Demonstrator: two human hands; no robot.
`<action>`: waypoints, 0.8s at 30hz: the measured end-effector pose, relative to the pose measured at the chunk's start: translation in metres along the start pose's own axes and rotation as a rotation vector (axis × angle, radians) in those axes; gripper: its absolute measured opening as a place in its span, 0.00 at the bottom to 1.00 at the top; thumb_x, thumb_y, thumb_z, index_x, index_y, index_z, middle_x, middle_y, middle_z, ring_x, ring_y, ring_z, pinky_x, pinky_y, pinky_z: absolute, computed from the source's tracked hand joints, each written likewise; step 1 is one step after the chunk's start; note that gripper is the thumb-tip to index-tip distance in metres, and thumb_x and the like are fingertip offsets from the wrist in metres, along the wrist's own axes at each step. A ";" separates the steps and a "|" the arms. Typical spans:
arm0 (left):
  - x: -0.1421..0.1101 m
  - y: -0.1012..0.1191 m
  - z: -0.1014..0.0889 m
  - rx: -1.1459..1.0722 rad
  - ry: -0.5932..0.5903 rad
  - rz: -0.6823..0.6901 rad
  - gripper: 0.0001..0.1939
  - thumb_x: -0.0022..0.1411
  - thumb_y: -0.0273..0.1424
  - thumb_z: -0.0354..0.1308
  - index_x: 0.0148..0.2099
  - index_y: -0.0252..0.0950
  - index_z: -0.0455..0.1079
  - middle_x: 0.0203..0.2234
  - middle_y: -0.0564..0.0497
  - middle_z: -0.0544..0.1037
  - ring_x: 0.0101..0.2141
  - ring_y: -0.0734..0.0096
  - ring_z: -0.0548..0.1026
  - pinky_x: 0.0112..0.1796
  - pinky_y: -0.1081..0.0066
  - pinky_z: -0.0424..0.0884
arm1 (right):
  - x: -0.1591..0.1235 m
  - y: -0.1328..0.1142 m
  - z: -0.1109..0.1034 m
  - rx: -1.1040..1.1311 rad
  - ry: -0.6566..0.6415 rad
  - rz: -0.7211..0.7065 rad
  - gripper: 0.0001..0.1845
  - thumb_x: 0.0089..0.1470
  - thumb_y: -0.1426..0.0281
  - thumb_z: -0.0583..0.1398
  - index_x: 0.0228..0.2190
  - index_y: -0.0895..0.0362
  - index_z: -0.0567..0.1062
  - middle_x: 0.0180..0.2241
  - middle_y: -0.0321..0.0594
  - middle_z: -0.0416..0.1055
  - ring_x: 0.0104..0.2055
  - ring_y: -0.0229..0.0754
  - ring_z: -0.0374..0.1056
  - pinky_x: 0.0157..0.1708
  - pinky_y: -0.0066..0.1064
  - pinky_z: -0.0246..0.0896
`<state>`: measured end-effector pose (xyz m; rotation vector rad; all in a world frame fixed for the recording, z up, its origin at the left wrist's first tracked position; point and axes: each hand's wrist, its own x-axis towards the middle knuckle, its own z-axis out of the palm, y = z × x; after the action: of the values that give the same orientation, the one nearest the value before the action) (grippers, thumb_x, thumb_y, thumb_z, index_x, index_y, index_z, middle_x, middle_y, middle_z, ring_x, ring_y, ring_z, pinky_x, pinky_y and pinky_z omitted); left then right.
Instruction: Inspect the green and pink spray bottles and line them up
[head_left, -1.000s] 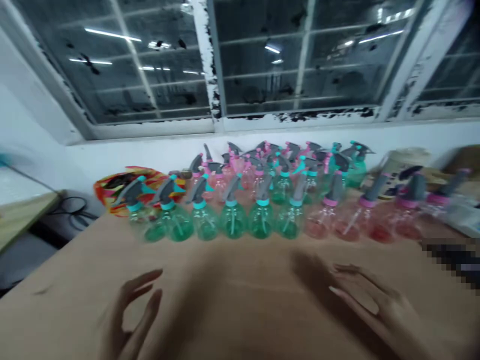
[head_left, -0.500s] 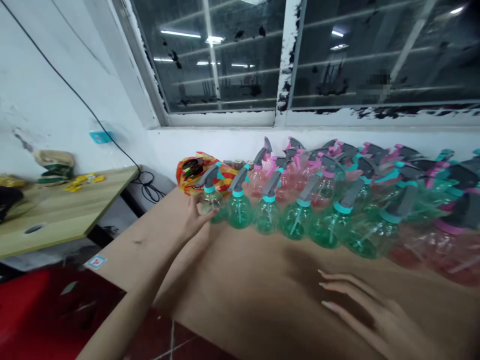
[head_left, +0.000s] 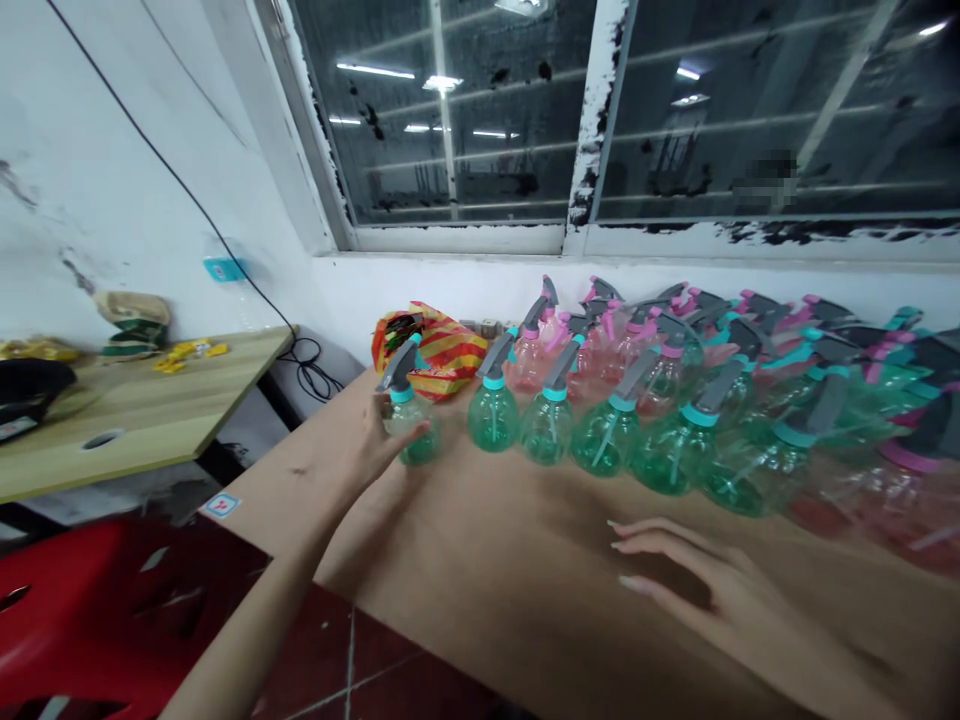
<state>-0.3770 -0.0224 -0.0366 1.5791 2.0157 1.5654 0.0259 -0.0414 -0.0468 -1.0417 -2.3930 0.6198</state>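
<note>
My left hand [head_left: 379, 437] is closed around the body of a green spray bottle [head_left: 421, 443] at the left end of the front row. Its grey trigger head and turquoise collar rise above my fingers, and a gap separates it from the neighbouring green spray bottle [head_left: 493, 418]. Several more green spray bottles stand to the right, each with a thin tube inside. Over the bare tabletop, my right hand [head_left: 694, 575] hovers with fingers apart and nothing in them, in front of the row.
Pink spray bottles [head_left: 527, 362] crowd behind the front row. A red and yellow striped bag [head_left: 450, 355] lies behind the held bottle. On the left are a second table [head_left: 176, 425], a red plastic stool [head_left: 67, 600] and a black cable [head_left: 307, 370]. The window wall bounds the back.
My left hand has reached the leftmost green spray bottle, gripped it and shifted it left, away from its neighbour. The view has turned left. My right hand stays open.
</note>
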 end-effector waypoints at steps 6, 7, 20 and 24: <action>-0.076 0.025 -0.015 -0.019 0.040 -0.087 0.28 0.48 0.41 0.64 0.47 0.40 0.55 0.39 0.49 0.70 0.42 0.58 0.73 0.41 0.58 0.71 | 0.022 -0.012 0.006 0.101 -0.003 0.003 0.20 0.53 0.54 0.58 0.47 0.45 0.71 0.48 0.39 0.73 0.50 0.51 0.69 0.50 0.48 0.64; -0.090 0.033 -0.009 -0.030 0.030 -0.096 0.28 0.50 0.41 0.63 0.48 0.40 0.54 0.40 0.48 0.71 0.42 0.58 0.74 0.42 0.58 0.71 | 0.025 -0.015 0.008 0.120 -0.005 0.001 0.24 0.52 0.53 0.59 0.49 0.46 0.69 0.49 0.40 0.72 0.50 0.51 0.68 0.50 0.49 0.63; -0.219 0.174 0.151 -0.156 -0.464 -0.005 0.36 0.57 0.36 0.59 0.62 0.36 0.47 0.55 0.38 0.61 0.57 0.52 0.61 0.55 0.51 0.60 | -0.011 -0.007 -0.017 0.375 0.389 0.169 0.45 0.43 0.53 0.64 0.58 0.56 0.56 0.55 0.52 0.64 0.57 0.54 0.61 0.52 0.46 0.61; -0.246 0.206 0.197 -0.096 -0.593 0.012 0.38 0.57 0.38 0.60 0.63 0.36 0.46 0.56 0.36 0.60 0.57 0.48 0.60 0.55 0.48 0.60 | -0.050 0.026 -0.049 0.356 0.515 0.267 0.34 0.45 0.55 0.63 0.52 0.55 0.63 0.42 0.46 0.73 0.40 0.49 0.71 0.40 0.39 0.68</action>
<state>-0.0136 -0.1099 -0.0776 1.7498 1.5833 1.0060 0.0985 -0.0524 -0.0332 -1.1940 -1.6481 0.7297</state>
